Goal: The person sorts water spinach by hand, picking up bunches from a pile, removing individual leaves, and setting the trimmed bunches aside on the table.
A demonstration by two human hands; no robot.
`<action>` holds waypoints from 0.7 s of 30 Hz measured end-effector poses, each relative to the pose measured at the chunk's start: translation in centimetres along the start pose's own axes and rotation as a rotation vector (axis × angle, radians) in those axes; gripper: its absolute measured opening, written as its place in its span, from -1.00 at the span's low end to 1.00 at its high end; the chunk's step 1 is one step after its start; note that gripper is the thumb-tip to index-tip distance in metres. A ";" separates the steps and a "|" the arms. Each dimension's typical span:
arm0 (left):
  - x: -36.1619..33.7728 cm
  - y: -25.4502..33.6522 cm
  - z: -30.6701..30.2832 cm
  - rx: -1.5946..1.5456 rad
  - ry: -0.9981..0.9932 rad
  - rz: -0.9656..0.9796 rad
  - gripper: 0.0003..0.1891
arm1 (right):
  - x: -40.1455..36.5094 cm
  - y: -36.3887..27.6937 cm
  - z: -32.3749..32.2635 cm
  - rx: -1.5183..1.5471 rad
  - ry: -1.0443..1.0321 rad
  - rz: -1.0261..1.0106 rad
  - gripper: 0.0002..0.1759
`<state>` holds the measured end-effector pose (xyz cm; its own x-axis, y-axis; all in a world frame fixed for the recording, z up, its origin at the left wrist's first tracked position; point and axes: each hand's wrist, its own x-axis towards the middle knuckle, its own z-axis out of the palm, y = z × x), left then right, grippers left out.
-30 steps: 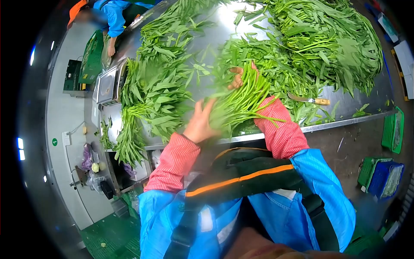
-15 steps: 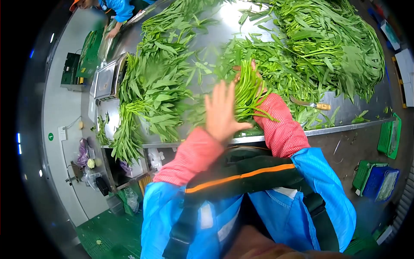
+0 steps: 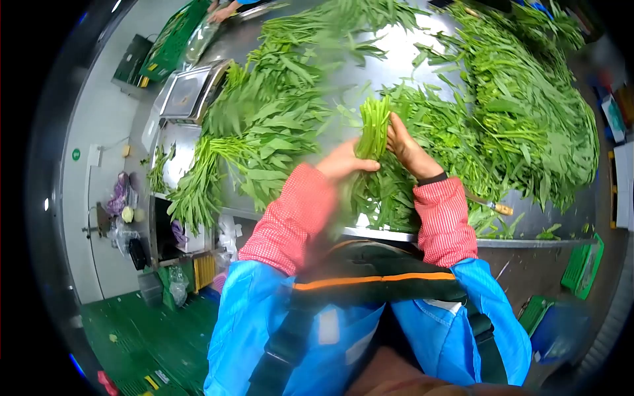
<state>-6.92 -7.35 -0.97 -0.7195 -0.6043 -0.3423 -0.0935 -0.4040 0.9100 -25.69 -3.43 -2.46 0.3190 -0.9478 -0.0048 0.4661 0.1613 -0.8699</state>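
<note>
Between my hands stands a bunch of water spinach (image 3: 374, 125), its pale green cut stems gathered upward and its leaves hanging down near the table's front edge. My left hand (image 3: 345, 160) is closed on the bunch from the left, its thumb lying across the front; its other fingers are hidden behind the stems. From the right, my right hand (image 3: 411, 153) grips the stems with its fingertips, higher up than the left thumb. A knife (image 3: 502, 208) with a wooden handle lies right of my right wrist, its blade partly hidden by greens.
Loose greens (image 3: 436, 125) lie behind my right hand, and a large heap (image 3: 528, 112) covers the right side. Laid-out bunches (image 3: 264, 125) run along the left, beside a scale (image 3: 188, 92). A co-worker's hand (image 3: 223, 12) is at the far left. Green crates (image 3: 584, 267) stand below the table.
My left hand, spread and apart from the bunch before, now grips it. The stems, which hung toward me over my right wrist, now point upward. My view has shifted a little.
</note>
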 end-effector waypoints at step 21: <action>-9.3 4.6 -7.0 1.208 0.563 0.552 0.07 | 8.5 -14.3 9.2 -1.471 0.463 -0.992 -0.31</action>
<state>4.18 -8.40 4.75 -0.5205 -0.7890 0.3265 -0.6174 0.6119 0.4944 -22.02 -11.28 14.51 0.0634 -0.5644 0.8230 -0.7795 -0.5430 -0.3123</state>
